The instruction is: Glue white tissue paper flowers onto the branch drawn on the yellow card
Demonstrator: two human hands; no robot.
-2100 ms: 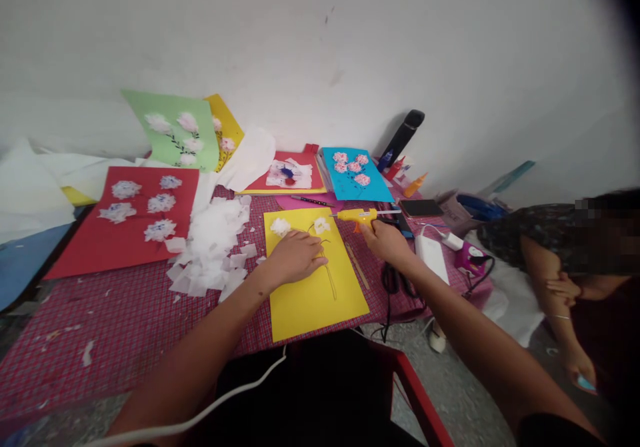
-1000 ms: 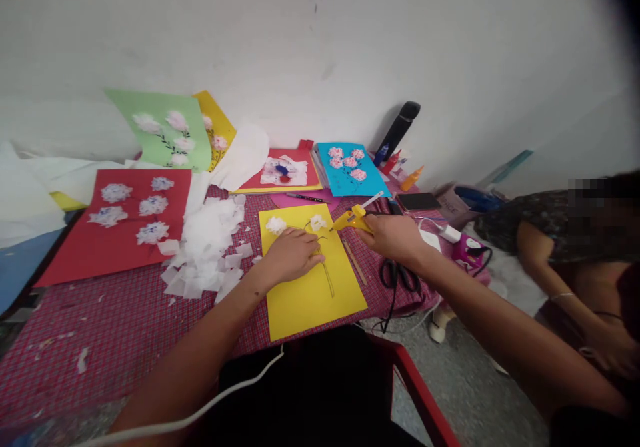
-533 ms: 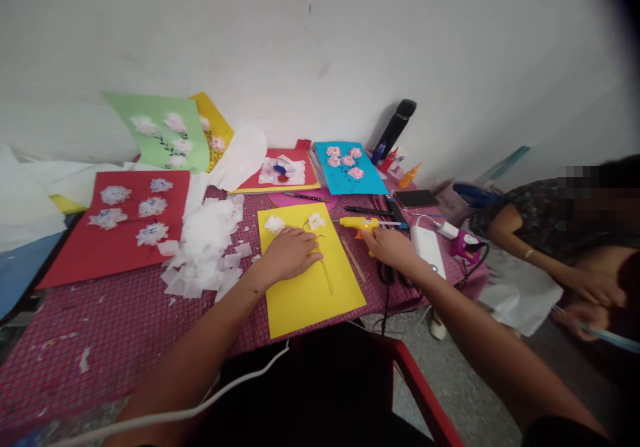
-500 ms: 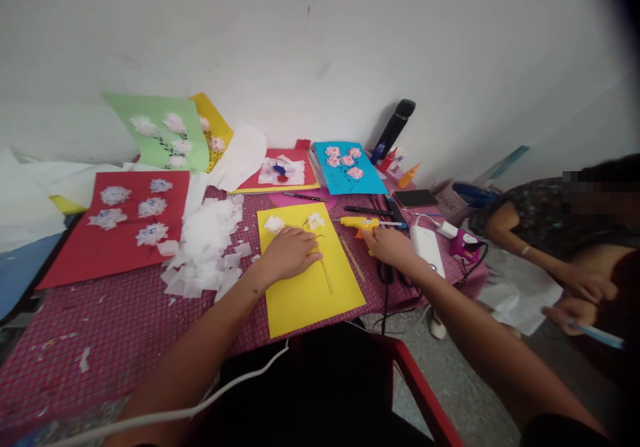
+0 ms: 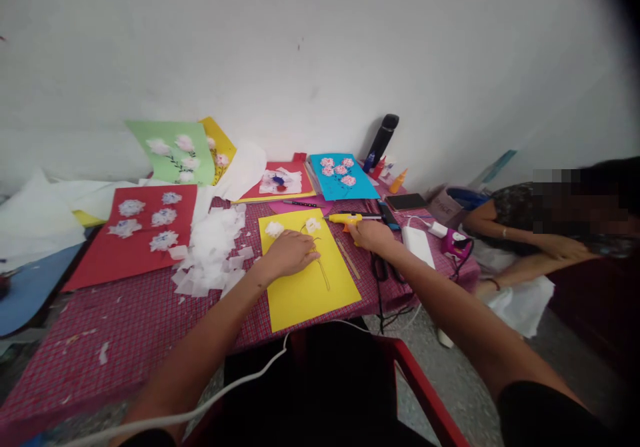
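Note:
On the table lies a yellow sheet (image 5: 300, 300) with two white paper flowers near its top, a left flower (image 5: 274, 228) and a right flower (image 5: 313, 224). Pencil-like stem lines (image 5: 325, 275) run down the sheet. My left hand (image 5: 291, 252) rests on the paper just below the flowers, palm down, fingers stretched out and thumb apart. In my right hand (image 5: 373, 237) is a yellow glue gun (image 5: 346, 218), its nozzle pointing left, close to the right flower at the sheet's edge. The fingers around its handle are partly hidden.
White paper squares (image 5: 213, 247) are heaped left of the sheet. A red flower card (image 5: 150, 260) lies further left, a blue one (image 5: 325, 184) behind. Scissors (image 5: 380, 268), a white power bank (image 5: 417, 246) and cables sit at right. Another person (image 5: 525, 234) sits beyond.
My right hand has brought the glue gun left, nearer the right flower. My left hand stays on the yellow sheet. The camera view has shifted slightly, and the other person's arms have moved.

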